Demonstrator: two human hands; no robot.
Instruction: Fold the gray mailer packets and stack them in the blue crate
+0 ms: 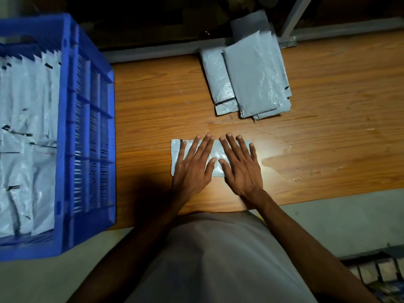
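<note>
- Left hand (191, 165) and right hand (239, 166): fingers spread flat, pressing folded packet (215, 149) on table (153, 95)
- Packet pile (249, 77) beyond; crate (87, 132) at left, packets inside

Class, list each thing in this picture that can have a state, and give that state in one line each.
Left hand: open, pressing flat on the packet.
Right hand: open, pressing flat beside it.
Gray mailer packet: folded, flat on the table.
Pile of packets: waiting, loosely stacked.
Blue crate: partly filled with packets.
</note>
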